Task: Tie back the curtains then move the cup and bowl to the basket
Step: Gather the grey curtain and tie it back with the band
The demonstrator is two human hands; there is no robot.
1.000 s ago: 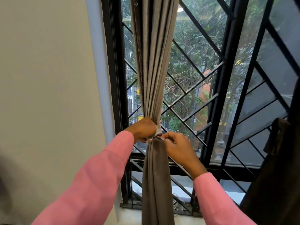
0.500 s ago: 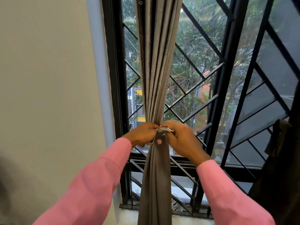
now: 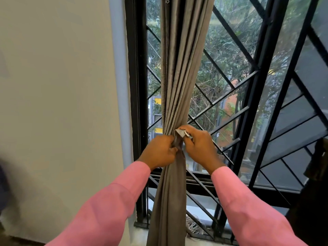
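I see the curtain (image 3: pixel 179 82) bunched in front of the barred window (image 3: pixel 136 86). My left hand (image 3: pixel 158 151) grips the gathered folds, while my right hand (image 3: pixel 199 148) pinches the tie-back strap (image 3: pixel 179 133) against them.

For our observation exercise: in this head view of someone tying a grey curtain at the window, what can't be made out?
Head view:
- tie-back: mostly covered by the right hand and left hand; whether it is fastened cannot be told.
- curtain: top and hem cut off by the frame edges.
- cup, bowl, basket: none in view.
- dark object at the right edge: cut off, unidentifiable.
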